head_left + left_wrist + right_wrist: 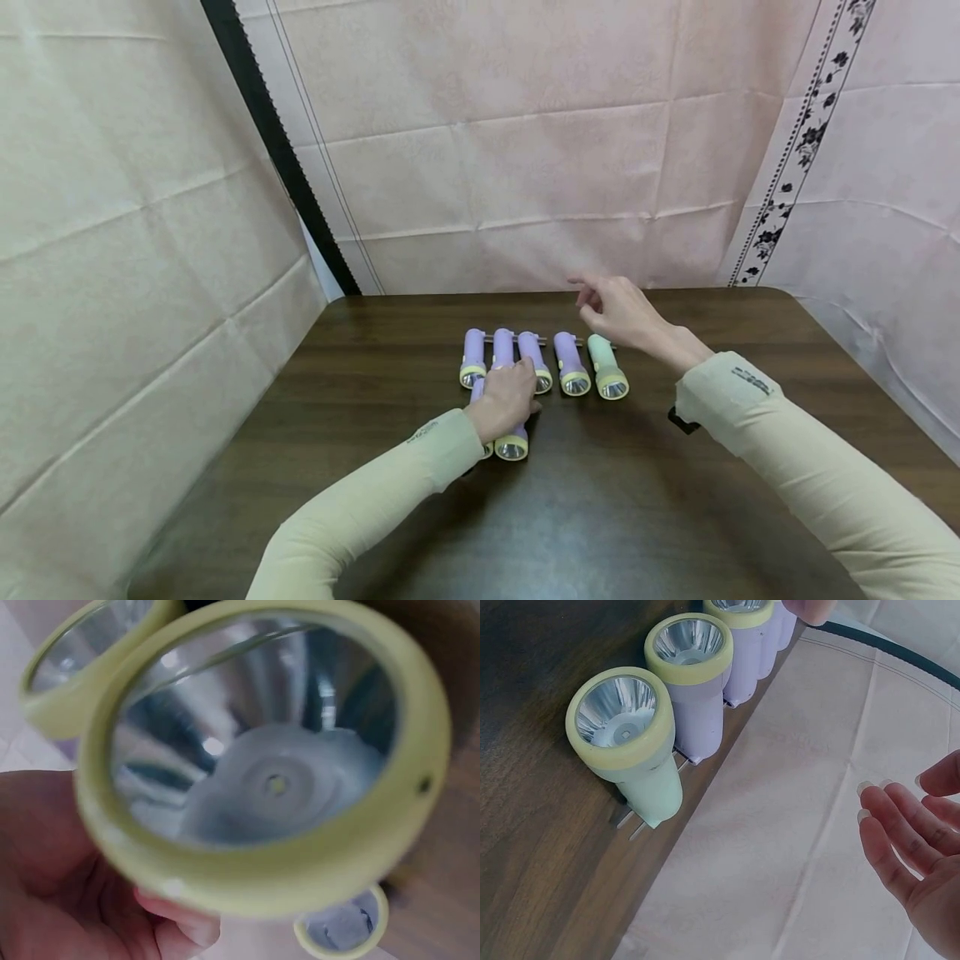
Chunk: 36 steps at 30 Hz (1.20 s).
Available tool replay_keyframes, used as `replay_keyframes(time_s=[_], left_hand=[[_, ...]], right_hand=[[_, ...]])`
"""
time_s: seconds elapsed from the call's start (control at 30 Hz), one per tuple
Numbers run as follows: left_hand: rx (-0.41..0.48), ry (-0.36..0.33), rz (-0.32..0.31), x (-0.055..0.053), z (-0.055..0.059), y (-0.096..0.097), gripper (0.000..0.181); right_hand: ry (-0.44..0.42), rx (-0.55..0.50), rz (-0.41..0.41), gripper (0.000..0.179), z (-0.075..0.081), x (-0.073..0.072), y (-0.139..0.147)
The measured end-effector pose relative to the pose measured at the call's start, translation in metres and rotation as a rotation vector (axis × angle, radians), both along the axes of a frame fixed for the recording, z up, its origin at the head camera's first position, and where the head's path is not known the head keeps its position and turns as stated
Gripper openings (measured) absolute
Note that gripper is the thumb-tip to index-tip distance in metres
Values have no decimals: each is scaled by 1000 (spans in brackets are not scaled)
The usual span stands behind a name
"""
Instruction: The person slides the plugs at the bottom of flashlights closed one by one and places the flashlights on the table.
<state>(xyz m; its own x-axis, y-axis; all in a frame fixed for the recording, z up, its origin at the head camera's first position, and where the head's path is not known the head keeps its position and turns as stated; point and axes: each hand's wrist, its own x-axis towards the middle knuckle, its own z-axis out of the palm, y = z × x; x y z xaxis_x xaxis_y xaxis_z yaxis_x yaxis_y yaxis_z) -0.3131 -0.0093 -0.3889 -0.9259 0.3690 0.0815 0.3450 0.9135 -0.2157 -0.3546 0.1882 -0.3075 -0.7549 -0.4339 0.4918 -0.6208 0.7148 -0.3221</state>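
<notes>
My left hand (507, 398) grips a purple flashlight (512, 447) with a yellow rim; the fingers cover much of its body. In the left wrist view its lens end (277, 784) fills the picture, with fingers (180, 919) curled below it. Left of that hand lies a second purple flashlight (477, 390), partly hidden by it. My right hand (617, 310) is raised near the table's far edge, loosely bent and empty. Closest to it is a mint-green flashlight (603, 357), beside a purple flashlight (570, 357) in the back row.
More purple flashlights (473, 348) stretch leftward along the back row, lenses toward me. Metal prongs (632, 825) stick out at the green one's tail end. The dark wooden table (600, 517) meets a pale cloth backdrop (480, 167) behind.
</notes>
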Motion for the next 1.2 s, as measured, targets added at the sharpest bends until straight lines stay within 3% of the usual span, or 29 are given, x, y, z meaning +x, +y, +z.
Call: replay_keyframes(time_s=[0.1,0.23,0.33,0.43,0.6,0.73,1.0,1.2], left_hand=[[73,-24,2,-2,10,-3,52],[152,-92,11,-11,32,-13,52],[188,-103,39,-26,48,-24,47],[227,-82,87,-46,54,-35,39],[320,-141,195,-77,42,-54,25],[384,-222,286,-92,28,-64,28],[445,-264,322,-101,11,-66,47],[502,-271,330,-105,7,-70,45]], right_hand=[[6,4,-7,45,1,0,1],[11,9,-12,45,2,0,2],[17,13,-10,44,3,0,3],[27,9,-14,42,3,-1,4],[20,0,-17,38,1,-2,3],[2,13,-22,37,-1,-3,3],[-18,26,-38,35,-4,-4,5],[-35,35,-41,32,-11,-7,6]])
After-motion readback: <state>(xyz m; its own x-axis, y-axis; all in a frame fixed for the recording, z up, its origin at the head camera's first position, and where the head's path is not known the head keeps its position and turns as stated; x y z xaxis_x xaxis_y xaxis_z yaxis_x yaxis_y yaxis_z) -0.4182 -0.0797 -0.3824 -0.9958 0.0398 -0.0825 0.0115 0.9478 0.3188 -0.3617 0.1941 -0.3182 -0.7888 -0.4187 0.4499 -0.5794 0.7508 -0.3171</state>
